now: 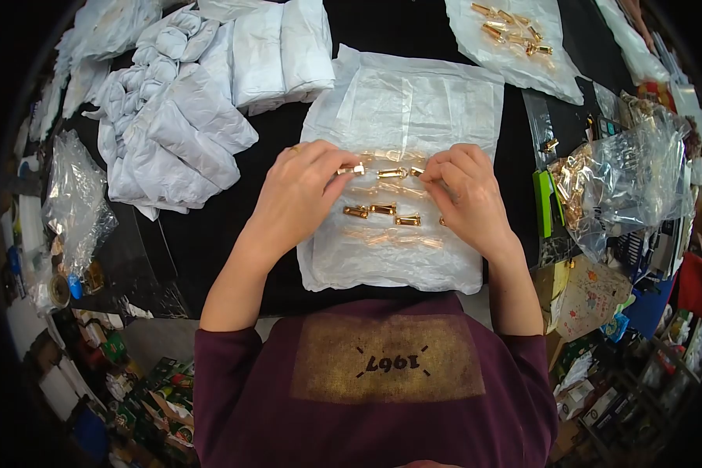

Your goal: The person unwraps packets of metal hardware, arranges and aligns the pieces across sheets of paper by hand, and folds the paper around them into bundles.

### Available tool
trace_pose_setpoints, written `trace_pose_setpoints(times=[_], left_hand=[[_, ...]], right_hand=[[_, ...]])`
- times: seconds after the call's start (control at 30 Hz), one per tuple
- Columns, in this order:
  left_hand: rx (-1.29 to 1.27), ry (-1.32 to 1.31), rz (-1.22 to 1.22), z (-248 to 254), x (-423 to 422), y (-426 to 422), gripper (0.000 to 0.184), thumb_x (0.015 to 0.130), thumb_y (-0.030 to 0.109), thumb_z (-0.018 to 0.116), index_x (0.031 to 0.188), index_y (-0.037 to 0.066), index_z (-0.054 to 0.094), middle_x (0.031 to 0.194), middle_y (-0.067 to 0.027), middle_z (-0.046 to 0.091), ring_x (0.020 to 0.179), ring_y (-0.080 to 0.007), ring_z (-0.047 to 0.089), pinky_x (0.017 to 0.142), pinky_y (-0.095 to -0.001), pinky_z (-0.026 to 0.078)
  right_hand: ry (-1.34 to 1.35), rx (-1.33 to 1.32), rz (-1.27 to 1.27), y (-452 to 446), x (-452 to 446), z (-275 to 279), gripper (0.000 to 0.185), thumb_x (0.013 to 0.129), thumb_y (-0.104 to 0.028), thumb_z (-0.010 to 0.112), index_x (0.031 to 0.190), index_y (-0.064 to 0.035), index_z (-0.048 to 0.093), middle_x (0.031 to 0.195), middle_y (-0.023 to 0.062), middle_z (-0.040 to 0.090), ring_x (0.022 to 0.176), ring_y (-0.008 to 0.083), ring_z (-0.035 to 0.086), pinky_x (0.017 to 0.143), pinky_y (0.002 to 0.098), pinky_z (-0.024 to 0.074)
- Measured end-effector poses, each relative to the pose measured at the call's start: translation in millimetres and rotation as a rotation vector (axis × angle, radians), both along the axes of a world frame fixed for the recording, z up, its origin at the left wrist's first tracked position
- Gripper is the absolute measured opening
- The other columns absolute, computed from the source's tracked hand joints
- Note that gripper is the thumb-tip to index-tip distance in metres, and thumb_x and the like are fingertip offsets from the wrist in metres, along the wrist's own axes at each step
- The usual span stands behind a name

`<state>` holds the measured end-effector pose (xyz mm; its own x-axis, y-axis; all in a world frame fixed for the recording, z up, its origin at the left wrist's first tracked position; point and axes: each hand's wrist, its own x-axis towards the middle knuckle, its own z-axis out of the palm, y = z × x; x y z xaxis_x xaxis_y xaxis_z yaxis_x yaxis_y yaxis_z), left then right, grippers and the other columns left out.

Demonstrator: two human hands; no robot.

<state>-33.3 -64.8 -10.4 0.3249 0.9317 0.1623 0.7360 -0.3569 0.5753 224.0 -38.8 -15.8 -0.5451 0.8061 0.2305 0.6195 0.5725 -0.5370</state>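
A sheet of white tissue paper (444, 90) lies unfolded before me. On it are small shiny gold-coloured metal pieces, perhaps clasps, with clear plastic strips (394, 238) between their rows. My left hand (300, 187) pinches one gold-coloured metal piece (354, 169) between thumb and fingertips at the row's left end. At the right end, my right hand (468, 191) has its fingers closed on another gold-coloured piece (417, 171), partly hidden. Between the hands lies a gold-coloured piece (391, 173). Three more, including a middle one (382, 208), lie nearer me.
Folded white paper packets (179, 132) are piled at the left, beside a clear plastic bag (78, 203). Another tissue sheet (476, 47) with several gold pieces lies at the upper right. A bag of gold pieces (600, 175) and a bright green object (544, 204) stand at the right.
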Motion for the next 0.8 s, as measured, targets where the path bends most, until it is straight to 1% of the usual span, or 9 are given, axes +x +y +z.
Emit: trace_pose_setpoints(times=[0.03,0.17,0.27,0.33,0.47,0.6,0.8], left_hand=[[0.063,0.024,0.026,1.6,0.2,0.4,0.013,0.084,0.012,0.070,0.096,0.007,0.070,0.095,-0.0066,0.065,0.092,-0.0257,0.062,0.081,-0.0361,0.047],[0.046,0.029,-0.035,6.4,19.1,3.0,0.014,0.085,0.010,0.070,0.098,0.007,0.070,0.096,-0.0054,0.065,0.096,-0.0251,0.060,0.084,-0.0352,0.046],[0.028,0.051,-0.064,-3.1,29.3,4.0,0.013,0.084,0.010,0.070,0.097,0.007,0.069,0.096,-0.0049,0.065,0.097,-0.0252,0.060,0.086,-0.0348,0.045],[0.018,0.062,-0.080,-5.1,31.4,4.2,0.013,0.084,0.009,0.070,0.096,0.007,0.069,0.096,-0.0047,0.065,0.097,-0.0252,0.060,0.086,-0.0347,0.044],[0.003,-0.009,-0.116,-5.1,29.4,0.1,0.012,0.084,0.009,0.070,0.095,0.007,0.067,0.097,-0.0042,0.066,0.097,-0.0247,0.060,0.087,-0.0356,0.044],[0.024,-0.032,-0.145,-8.1,27.8,-2.1,0.011,0.084,0.010,0.069,0.093,0.006,0.065,0.092,-0.0043,0.067,0.094,-0.0246,0.061,0.088,-0.0378,0.043],[0.010,-0.065,-0.136,-6.9,31.1,-0.9,0.024,0.083,0.008,0.069,0.106,0.007,0.064,0.093,-0.0056,0.068,0.094,-0.0249,0.062,0.092,-0.0378,0.043]], right_hand=[[0.004,0.008,0.004,-0.5,0.8,0.4,0.017,0.078,0.001,0.070,0.093,-0.0042,0.066,0.095,0.0065,0.065,0.099,0.0292,0.058,0.088,0.0393,0.0459],[0.001,0.007,-0.011,-3.6,2.9,2.1,0.018,0.079,0.000,0.070,0.096,-0.0046,0.068,0.097,0.0062,0.066,0.101,0.0288,0.058,0.090,0.0394,0.0449],[-0.010,-0.026,-0.061,-5.4,3.4,3.1,0.019,0.079,-0.001,0.070,0.098,-0.0048,0.069,0.098,0.0064,0.066,0.102,0.0286,0.058,0.091,0.0393,0.0443],[-0.028,0.018,-0.069,-6.9,4.8,3.2,0.018,0.079,-0.002,0.070,0.097,-0.0047,0.069,0.099,0.0070,0.066,0.102,0.0284,0.058,0.091,0.0390,0.0443],[-0.044,0.023,-0.063,-8.1,4.7,3.5,0.017,0.079,-0.003,0.071,0.096,-0.0046,0.070,0.099,0.0077,0.066,0.103,0.0284,0.057,0.091,0.0392,0.0444],[-0.053,0.025,-0.037,-8.1,3.4,2.9,0.017,0.079,-0.003,0.071,0.095,-0.0047,0.070,0.099,0.0078,0.065,0.103,0.0284,0.057,0.091,0.0395,0.0445],[-0.069,0.046,-0.008,-9.6,2.7,4.9,0.018,0.077,-0.003,0.072,0.095,-0.0053,0.069,0.099,0.0075,0.065,0.104,0.0284,0.057,0.092,0.0400,0.0447]])
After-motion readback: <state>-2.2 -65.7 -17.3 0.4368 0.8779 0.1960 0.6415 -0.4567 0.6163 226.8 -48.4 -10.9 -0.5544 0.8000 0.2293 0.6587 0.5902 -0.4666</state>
